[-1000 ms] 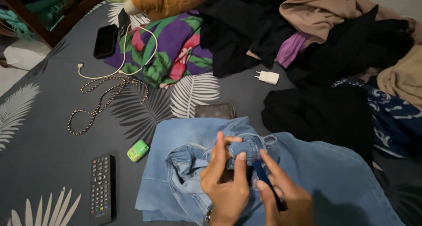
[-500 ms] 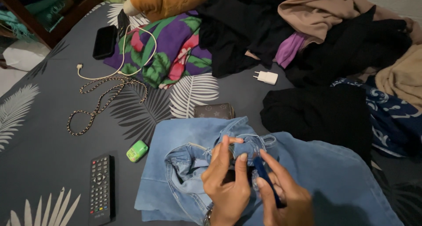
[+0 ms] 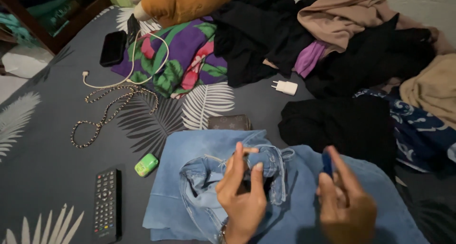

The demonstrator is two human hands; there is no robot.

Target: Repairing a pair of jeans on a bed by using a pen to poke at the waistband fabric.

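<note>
One pair of jeans (image 3: 304,215): the left hand (image 3: 242,196) pinches its waistband; beside it, the right hand (image 3: 344,201) clamps one small blue object (image 3: 327,162).

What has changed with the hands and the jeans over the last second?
The right hand has drawn away to the right of the left hand, carrying a small dark blue object between its fingers. The left hand still pinches the jeans at the waistband. The remote, green case, chain and clothes pile lie as before.
</note>
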